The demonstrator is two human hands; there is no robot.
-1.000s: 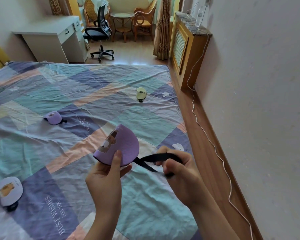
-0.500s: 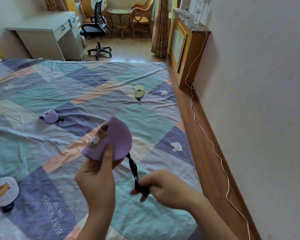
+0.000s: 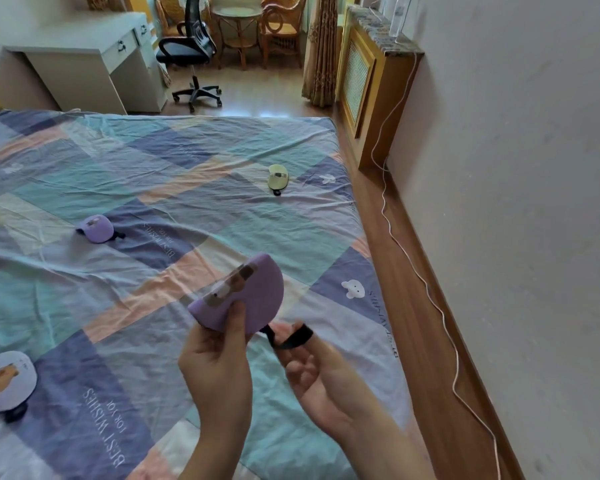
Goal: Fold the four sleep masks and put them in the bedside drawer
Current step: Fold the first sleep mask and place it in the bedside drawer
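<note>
My left hand (image 3: 219,362) is gripping the folded purple mask (image 3: 253,299) above the bed (image 3: 187,161), near side, while my right hand (image 3: 312,372) is hooking its strap (image 3: 291,337) on a curled finger. The lilac mask (image 3: 96,229), yellow mask (image 3: 278,175) and white mask (image 3: 7,381) are lying well apart, seemingly folded; no drawer is showing, so I judge all the stowing is left.

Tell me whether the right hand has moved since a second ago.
Yes. The right hand, holding the strap, has shifted left, away from the white bear print on the sheet.
</note>
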